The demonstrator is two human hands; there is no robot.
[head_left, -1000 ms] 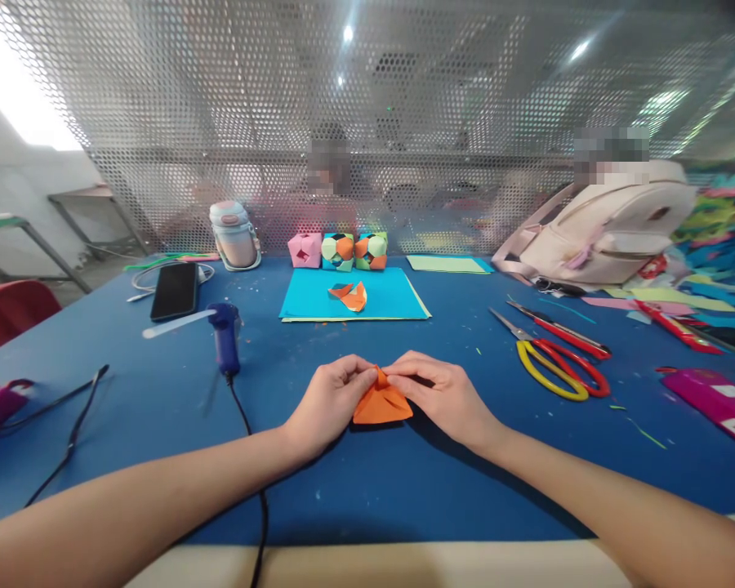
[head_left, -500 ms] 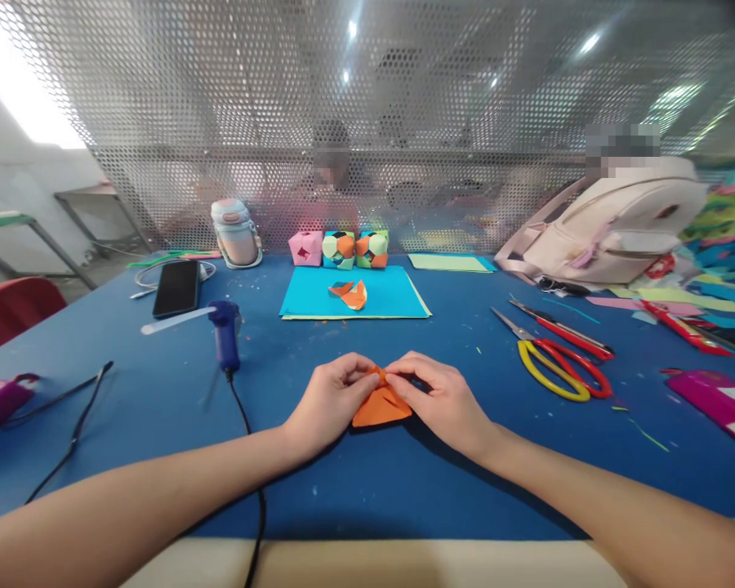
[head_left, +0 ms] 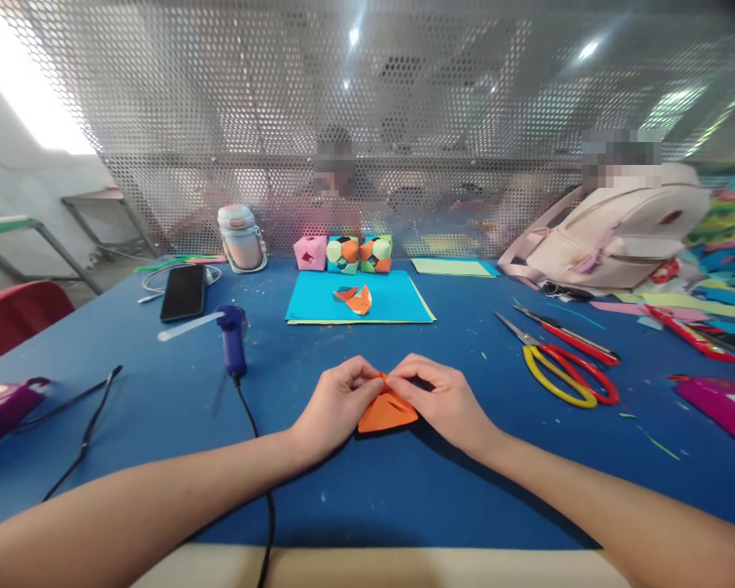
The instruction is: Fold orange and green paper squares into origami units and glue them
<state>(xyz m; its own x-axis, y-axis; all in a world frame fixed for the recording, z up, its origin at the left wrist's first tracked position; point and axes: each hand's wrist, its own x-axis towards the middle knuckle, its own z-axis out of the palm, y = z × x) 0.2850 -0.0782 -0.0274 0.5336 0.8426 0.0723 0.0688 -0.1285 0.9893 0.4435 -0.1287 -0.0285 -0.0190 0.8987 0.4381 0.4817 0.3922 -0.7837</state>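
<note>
Both my hands pinch the top of a piece of folded orange paper (head_left: 387, 415) just above the blue table. My left hand (head_left: 341, 402) grips its upper left edge and my right hand (head_left: 436, 398) its upper right, thumbs almost touching. Fingers cover the top of the paper; its wide lower part, with a crease or slit, shows between them. Beyond my hands, orange and dark folded paper pieces (head_left: 355, 300) lie on a stack of blue paper sheets (head_left: 306, 298). Three folded paper cubes (head_left: 343, 255) stand behind the stack, one pink and two multicoloured.
A blue hot glue gun (head_left: 233, 343) with a glue stick and black cord stands left. Behind it are a phone (head_left: 184, 291) and a bottle (head_left: 241, 237). Scissors (head_left: 563, 371), a cutter knife (head_left: 569, 335) and a backpack (head_left: 625, 233) are right. A perforated metal screen (head_left: 269, 122) borders the back.
The view has shifted slightly, so everything sits a little lower and further right. My fingers have drawn a bit closer together at the paper's top; both hands still hold it.
</note>
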